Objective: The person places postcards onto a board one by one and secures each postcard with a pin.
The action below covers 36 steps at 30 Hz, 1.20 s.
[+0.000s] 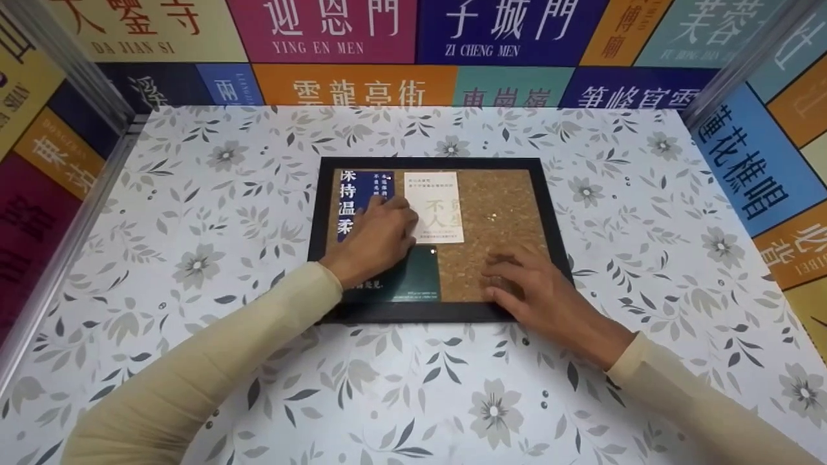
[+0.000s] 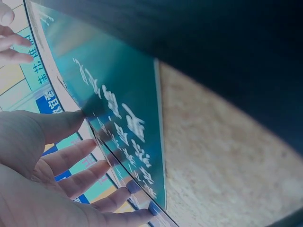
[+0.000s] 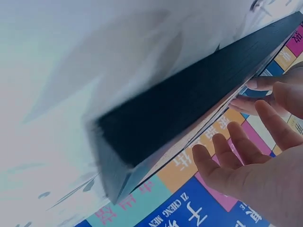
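Observation:
A black-framed [image 1: 433, 163] cork board [image 1: 501, 200] lies flat on the table. On its left part are a dark blue card [image 1: 355, 194], a white card [image 1: 431, 194] and a green card [image 1: 420, 278], all printed with characters. My left hand [image 1: 381, 229] reaches over the blue and green cards, its fingertips at the cards' surface near the white card's left edge. In the left wrist view its extended fingers meet the board beside the green card [image 2: 113, 75]. Over the board's lower right corner, my right hand [image 1: 539, 287] has loosely bent, spread fingers holding nothing.
A floral-patterned cover [image 1: 226, 226] spreads over the table around the board. Colourful panels [image 1: 355, 84] with large characters stand along the back and both sides. Small bright spots show on the cork and on the green card.

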Each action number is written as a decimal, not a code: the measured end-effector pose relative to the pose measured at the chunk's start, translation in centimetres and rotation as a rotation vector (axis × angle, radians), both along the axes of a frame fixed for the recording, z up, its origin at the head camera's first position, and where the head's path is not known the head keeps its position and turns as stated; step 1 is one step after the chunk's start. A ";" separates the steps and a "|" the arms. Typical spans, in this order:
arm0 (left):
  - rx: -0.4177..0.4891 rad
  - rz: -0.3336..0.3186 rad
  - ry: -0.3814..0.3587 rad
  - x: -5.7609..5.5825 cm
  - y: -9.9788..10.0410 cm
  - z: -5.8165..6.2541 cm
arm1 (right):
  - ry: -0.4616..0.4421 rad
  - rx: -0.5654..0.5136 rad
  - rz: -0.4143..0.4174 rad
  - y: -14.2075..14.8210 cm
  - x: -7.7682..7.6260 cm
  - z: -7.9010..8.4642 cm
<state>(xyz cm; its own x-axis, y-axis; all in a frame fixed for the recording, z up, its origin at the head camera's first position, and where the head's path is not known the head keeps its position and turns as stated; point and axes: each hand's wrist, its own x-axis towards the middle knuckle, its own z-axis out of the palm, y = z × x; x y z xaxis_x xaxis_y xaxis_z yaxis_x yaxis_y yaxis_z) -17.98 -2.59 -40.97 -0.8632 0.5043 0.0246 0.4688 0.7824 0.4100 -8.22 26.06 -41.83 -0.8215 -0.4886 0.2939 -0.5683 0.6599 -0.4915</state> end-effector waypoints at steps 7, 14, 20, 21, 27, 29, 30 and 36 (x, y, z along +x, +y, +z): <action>-0.007 -0.002 -0.014 0.1 0.1 -0.1 | 0.066 -0.013 -0.001 1.4 2.2 -0.2; -0.017 -0.005 -0.012 0.1 0.0 -0.1 | 0.100 -0.008 0.004 2.2 3.9 -0.2; -0.019 0.000 -0.017 0.1 0.1 -0.1 | 0.105 0.014 -0.007 2.6 5.1 -0.4; -0.019 -0.001 -0.017 0.1 0.1 -0.1 | 0.118 0.016 -0.007 2.7 5.3 -0.4; -0.018 -0.001 -0.012 0.1 0.3 0.0 | 0.217 0.036 0.016 3.0 6.3 -1.0; -0.022 0.001 -0.009 0.1 0.2 0.0 | 0.216 0.044 0.021 3.1 6.6 -1.2; -0.023 0.001 -0.009 0.1 0.2 0.0 | 0.208 0.047 0.021 3.2 6.7 -1.3; -0.016 0.001 -0.009 -0.1 0.0 -0.1 | 0.177 0.069 0.006 3.5 7.0 -1.8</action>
<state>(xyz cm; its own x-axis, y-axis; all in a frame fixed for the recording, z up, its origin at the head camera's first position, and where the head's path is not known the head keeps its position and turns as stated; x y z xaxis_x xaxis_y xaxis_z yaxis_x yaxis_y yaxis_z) -18.07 -2.61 -41.07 -0.8639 0.5036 0.0091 0.4644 0.7894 0.4014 -1.17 29.52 -43.59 -0.7572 -0.5171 0.3990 -0.6456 0.6850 -0.3375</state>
